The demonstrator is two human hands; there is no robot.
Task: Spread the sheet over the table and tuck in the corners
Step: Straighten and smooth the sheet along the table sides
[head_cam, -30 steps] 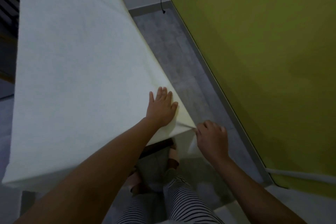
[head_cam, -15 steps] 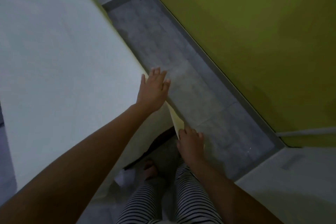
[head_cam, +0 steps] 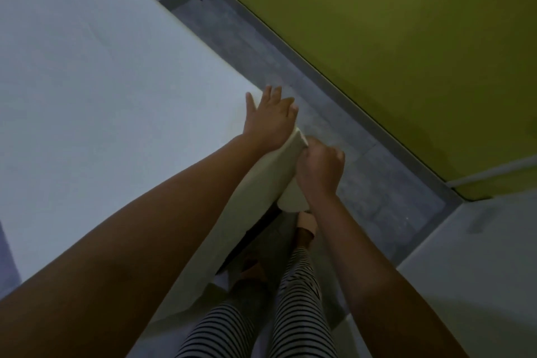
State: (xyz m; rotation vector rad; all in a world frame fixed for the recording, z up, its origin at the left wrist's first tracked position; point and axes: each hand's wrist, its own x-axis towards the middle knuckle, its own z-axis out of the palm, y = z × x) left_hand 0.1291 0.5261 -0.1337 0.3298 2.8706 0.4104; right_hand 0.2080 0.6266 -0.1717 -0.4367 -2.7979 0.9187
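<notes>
Left grip (head_cam: 270,122) flat, fingers spread, pressing sheet (head_cam: 101,96) near its corner. Right grip (head_cam: 319,171), at 5 o'clock from it, fingers curled, pinching the sheet's hanging corner.

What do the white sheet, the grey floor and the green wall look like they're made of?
Sheet: thin, matte off-white cloth, perhaps nonwoven; it bunches in soft folds where the right hand grips its corner. Floor: probably matte grey tile or stone-look vinyl, mottled with faint joint lines. Wall: smooth surface in flat olive-green paint, no sheen; what lies beneath cannot be told.
</notes>
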